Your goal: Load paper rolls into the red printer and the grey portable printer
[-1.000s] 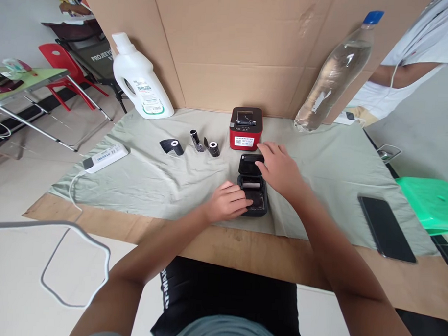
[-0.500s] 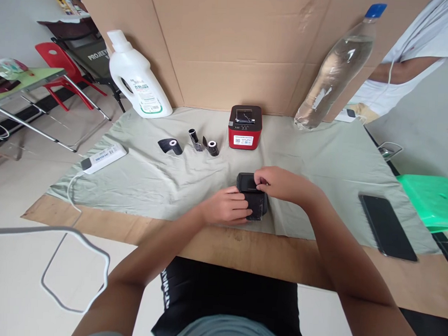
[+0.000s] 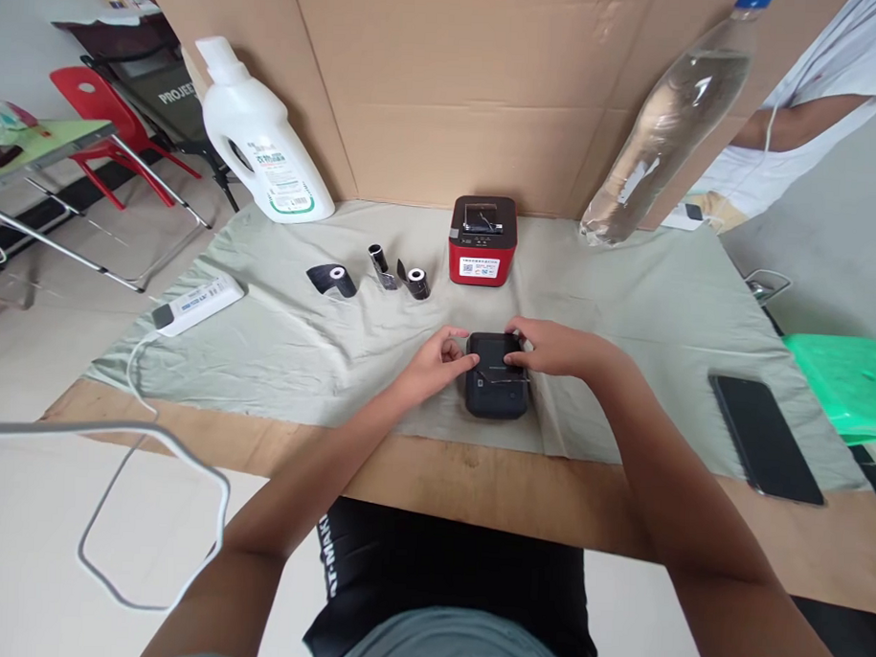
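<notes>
A small black portable printer (image 3: 494, 399) lies near the front of the cloth, its lid down. A thin strip of dark film sticks out across its top. My left hand (image 3: 443, 359) grips the printer's left edge with thumb and curled fingers. On the other side, my right hand (image 3: 545, 348) pinches the upper right edge, thumb on top and fingers behind. Beyond them stands a red and black printer (image 3: 482, 244) with a white label. To its left are rolls of dark film: one unrolled part-way (image 3: 333, 280), a thin one (image 3: 378, 259) and a third (image 3: 417, 283).
A white detergent bottle (image 3: 262, 140) and a tall water bottle (image 3: 667, 135) lean against the cardboard (image 3: 461, 90). A power strip (image 3: 198, 304) lies at left, a phone (image 3: 765, 436) at right. Behind the cardboard, a person's arm (image 3: 797, 123) shows. A green stool (image 3: 842, 381) stands at right.
The portable printer's lid has swung shut; before, it stood open with dark film hanging over the front. My left hand has moved from the film to the printer's upper left edge.
</notes>
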Tool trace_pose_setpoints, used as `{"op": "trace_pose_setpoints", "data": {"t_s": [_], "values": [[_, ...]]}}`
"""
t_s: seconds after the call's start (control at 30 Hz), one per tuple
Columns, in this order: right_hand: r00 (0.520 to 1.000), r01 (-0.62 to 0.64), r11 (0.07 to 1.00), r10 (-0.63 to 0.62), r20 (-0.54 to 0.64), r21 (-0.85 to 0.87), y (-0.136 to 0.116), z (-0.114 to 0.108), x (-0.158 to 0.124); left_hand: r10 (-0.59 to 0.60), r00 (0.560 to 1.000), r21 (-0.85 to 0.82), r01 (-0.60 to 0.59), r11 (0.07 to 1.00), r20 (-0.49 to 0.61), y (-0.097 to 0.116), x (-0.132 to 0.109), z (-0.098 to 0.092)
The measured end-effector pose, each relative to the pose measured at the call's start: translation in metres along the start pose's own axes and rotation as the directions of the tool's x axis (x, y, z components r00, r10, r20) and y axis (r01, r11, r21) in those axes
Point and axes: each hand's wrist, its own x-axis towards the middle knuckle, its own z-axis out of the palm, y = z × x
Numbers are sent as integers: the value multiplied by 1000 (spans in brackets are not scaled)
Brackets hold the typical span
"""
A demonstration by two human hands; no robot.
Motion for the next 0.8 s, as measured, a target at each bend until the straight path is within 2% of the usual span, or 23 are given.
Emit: {"op": "trace_pose_setpoints", "data": {"t_s": [0.13,0.27,0.43,0.53,0.63,0.7,0.8], "values": [[999,15,1000,-15,-51,0,-4,8,-3,7,1000,-40,-6,999,29,-1,1,-1],[972,45,992,-15,-236,121,-2,32,-13,58,998,1,-58,998,35,-8,1,-4],[886,35,878,193,-421,477,6,74,-31,103,995,68,-102,992,-6,-17,2,-6],[839,20,836,284,-463,549,0,94,-44,132,990,78,-129,989,-38,-18,1,-5],[831,-47,889,288,-475,456,-25,110,-54,181,980,129,-169,977,-85,-21,-2,-3],[812,-129,940,282,-511,315,-46,120,-56,247,965,263,-217,940,-85,-24,-5,-1],[751,-246,951,308,-584,186,-68,130,-50,399,916,524,-321,789,-39,-28,-10,2]]}}
